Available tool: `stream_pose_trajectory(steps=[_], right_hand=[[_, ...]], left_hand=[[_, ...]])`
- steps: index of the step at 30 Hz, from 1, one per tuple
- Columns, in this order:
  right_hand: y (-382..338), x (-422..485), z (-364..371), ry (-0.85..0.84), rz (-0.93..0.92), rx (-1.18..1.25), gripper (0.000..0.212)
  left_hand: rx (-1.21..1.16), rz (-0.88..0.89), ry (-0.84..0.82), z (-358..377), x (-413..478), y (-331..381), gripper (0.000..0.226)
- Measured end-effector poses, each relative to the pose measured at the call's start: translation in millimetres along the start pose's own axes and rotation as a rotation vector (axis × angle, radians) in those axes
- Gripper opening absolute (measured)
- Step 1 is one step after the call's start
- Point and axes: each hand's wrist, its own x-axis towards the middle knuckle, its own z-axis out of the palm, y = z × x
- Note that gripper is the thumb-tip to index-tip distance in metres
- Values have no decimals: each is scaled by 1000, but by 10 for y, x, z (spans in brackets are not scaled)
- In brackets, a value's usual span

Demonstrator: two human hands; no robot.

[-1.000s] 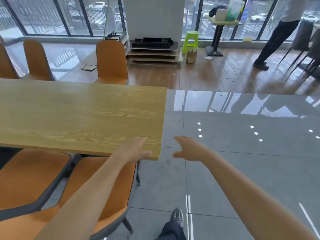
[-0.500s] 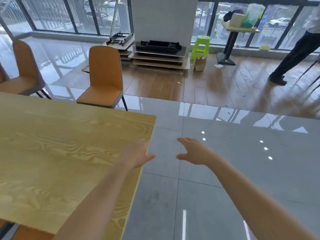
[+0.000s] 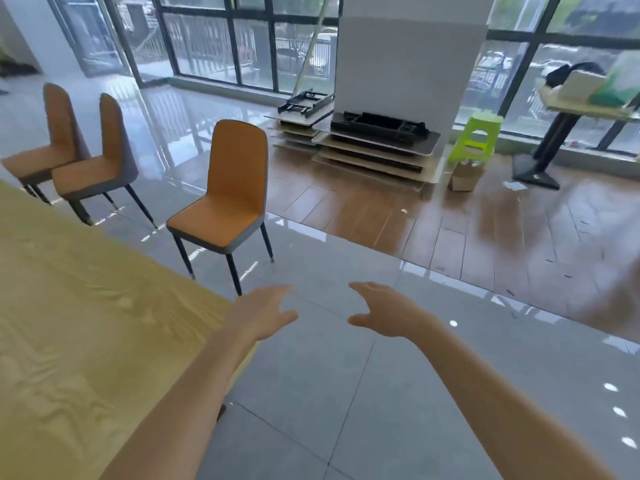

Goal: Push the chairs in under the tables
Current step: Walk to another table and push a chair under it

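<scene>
A light wooden table [image 3: 86, 327] fills the left of the view, its corner near my left arm. Three orange chairs stand on the far side, pulled out from it. The nearest chair [image 3: 228, 199] stands a little beyond the table corner, seat facing the table. Two more chairs [image 3: 100, 164] [image 3: 52, 147] stand further left. My left hand [image 3: 263, 315] and my right hand [image 3: 384, 315] are stretched out in front of me over the grey floor, fingers relaxed, holding nothing and short of the nearest chair.
A white pillar [image 3: 405, 64] with stacked table tops [image 3: 374, 147] at its foot stands ahead. A green stool [image 3: 476, 136] and a small box [image 3: 464, 174] sit to its right, with a high table [image 3: 561, 140] by the windows. Grey tile and wooden floor lie between.
The view has moved round the table end toward the far side. The chairs under the near edge have left the view. Both hands stay outstretched and empty.
</scene>
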Motion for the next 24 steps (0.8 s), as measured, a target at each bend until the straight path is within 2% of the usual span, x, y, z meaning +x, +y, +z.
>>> stream_pose_trajectory(steps=[11, 19, 24], right_hand=[[1054, 2139, -996, -44, -207, -49, 70], [1331, 4014, -2096, -37, -314, -99, 71], [1514, 5118, -2523, -66, -396, -104, 70]], left_hand=[[-42, -143, 94, -432, 2168, 265, 56], [-87, -205, 177, -1254, 3996, 172, 58], [-60, -272, 174, -1561, 4960, 12, 58]])
